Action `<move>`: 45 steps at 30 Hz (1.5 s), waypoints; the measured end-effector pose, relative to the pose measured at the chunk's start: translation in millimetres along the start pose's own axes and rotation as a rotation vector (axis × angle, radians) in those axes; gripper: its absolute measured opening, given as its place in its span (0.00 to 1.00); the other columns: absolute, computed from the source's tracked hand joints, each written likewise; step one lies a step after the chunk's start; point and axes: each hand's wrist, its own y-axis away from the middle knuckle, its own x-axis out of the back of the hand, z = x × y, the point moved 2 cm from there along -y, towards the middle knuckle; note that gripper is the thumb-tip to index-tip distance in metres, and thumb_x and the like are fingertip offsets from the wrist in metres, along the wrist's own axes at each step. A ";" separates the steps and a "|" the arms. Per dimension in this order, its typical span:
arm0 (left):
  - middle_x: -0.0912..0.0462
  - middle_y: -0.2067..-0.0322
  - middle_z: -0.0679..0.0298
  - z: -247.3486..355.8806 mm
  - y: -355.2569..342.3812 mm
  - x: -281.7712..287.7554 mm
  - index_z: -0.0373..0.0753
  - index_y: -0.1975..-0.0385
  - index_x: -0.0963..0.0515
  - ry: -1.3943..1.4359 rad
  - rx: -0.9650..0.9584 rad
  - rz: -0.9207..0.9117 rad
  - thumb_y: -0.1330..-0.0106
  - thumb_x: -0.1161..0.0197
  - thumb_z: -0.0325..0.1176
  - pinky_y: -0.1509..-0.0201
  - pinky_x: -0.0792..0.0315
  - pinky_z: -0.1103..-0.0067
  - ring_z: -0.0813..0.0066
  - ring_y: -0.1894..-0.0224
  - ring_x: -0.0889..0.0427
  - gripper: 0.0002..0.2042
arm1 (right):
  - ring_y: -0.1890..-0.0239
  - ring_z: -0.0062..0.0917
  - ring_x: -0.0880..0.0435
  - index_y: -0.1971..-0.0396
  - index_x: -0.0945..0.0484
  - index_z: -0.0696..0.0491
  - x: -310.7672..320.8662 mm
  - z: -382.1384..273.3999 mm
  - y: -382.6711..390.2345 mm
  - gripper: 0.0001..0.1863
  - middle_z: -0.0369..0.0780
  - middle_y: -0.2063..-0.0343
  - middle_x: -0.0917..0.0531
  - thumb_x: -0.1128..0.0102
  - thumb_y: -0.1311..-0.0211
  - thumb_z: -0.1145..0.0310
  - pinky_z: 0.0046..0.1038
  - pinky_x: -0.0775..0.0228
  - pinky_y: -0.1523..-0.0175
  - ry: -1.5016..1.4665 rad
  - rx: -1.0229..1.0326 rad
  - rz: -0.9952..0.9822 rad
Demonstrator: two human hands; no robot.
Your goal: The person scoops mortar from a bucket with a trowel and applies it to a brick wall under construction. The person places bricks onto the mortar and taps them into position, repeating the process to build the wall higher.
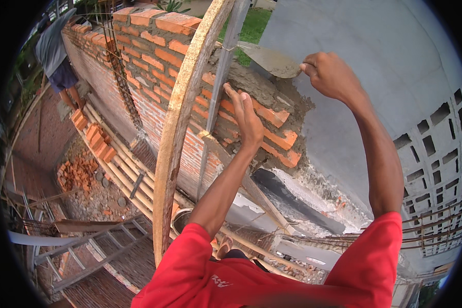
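Note:
My right hand (329, 76) is closed round the handle of a masonry trowel (272, 59), most of the handle hidden in the fist. The trowel's broad blade, smeared with grey mortar, points left over the top of the brick wall (161, 65). Under the blade lies a bed of wet mortar (251, 82) on the stepped, unfinished end of the wall. My left hand (247, 120) is open, fingers straight and together, at the wall's face beside a grey upright batten (222, 72). Whether its fingertips touch the batten I cannot tell.
A long wooden pole (185, 97) curves up just left of my left arm. Bamboo poles (123, 167) form a walkway below, with stacked bricks (98, 141) on it. A ladder (95, 251) lies lower left. Another person (59, 51) stands far left. A grey plastered wall (354, 31) rises right.

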 end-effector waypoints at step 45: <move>0.77 0.20 0.48 18.3 31.6 -53.2 0.36 0.21 0.75 -0.017 -0.096 -0.022 0.17 0.68 0.58 0.16 0.69 0.59 0.54 0.18 0.79 0.40 | 0.60 0.40 0.12 0.59 0.19 0.60 -63.8 19.1 153.4 0.12 0.48 0.65 0.17 0.30 0.41 0.73 0.38 0.20 0.59 0.190 -0.256 0.160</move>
